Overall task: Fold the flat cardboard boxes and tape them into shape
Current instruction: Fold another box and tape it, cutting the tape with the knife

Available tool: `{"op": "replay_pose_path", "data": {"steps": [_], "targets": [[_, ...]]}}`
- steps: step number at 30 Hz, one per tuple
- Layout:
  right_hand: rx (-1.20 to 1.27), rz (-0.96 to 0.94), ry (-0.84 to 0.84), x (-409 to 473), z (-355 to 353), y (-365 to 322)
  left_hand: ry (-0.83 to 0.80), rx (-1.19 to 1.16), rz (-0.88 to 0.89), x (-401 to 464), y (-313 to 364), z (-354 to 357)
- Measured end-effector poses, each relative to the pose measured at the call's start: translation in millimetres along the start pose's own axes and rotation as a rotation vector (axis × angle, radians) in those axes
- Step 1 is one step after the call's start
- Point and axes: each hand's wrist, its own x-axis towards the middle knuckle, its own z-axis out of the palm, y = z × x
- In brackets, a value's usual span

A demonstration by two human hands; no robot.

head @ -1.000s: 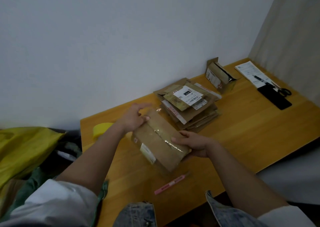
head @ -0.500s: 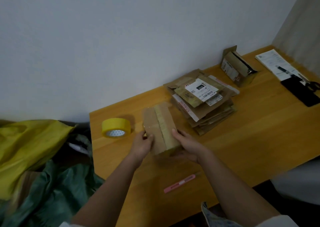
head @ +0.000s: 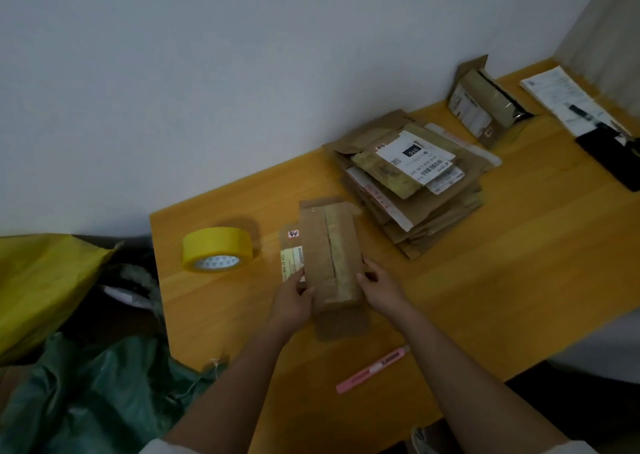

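Turning the small box (head: 330, 256) taped seam up since a moment ago, left hand (head: 294, 299) and right hand (head: 381, 285) pinch its near sides on the table (head: 502, 280), tape roll (head: 217, 249) lying left, seemingly ready for more tape.

A cardboard box (head: 330, 256) stands on the wooden table (head: 485, 297), near its middle, with the left hand (head: 294, 299) against its left side and the right hand (head: 381, 289) against its right side. The tape roll (head: 217, 249) lies on the table just left of the box. A utility knife (head: 372, 370) lies nearer, right of the box's near end. The stack of flat boxes (head: 412, 179) sits farther right. Beyond it, by the wall, stands a folded box (head: 485, 103); papers (head: 568, 98) lie at the far right. Bags (head: 69, 332) lie off the table's left edge.
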Motion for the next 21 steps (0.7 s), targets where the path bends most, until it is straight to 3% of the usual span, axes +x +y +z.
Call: {"op": "replay_pose_path", "data": {"steps": [7, 12, 18, 21], "targets": [[-0.125, 0.012, 0.071, 17.7, 2.3, -19.4, 0.051, 0.193, 0.096, 18.8, 7.2, -7.1], [-0.309, -0.271, 0.095, 29.3, -8.1, -40.6, -0.049, 0.352, 0.185, 34.3, 20.3, -18.7], [0.030, -0.182, 0.153, 62.6, -2.8, -46.9, -0.085, 0.392, 0.204, 42.0, 18.4, -23.9], [0.092, -0.240, 0.205, 69.5, 1.6, -48.2, -0.103, 0.377, 0.200, 44.3, 16.4, -25.8]]}}
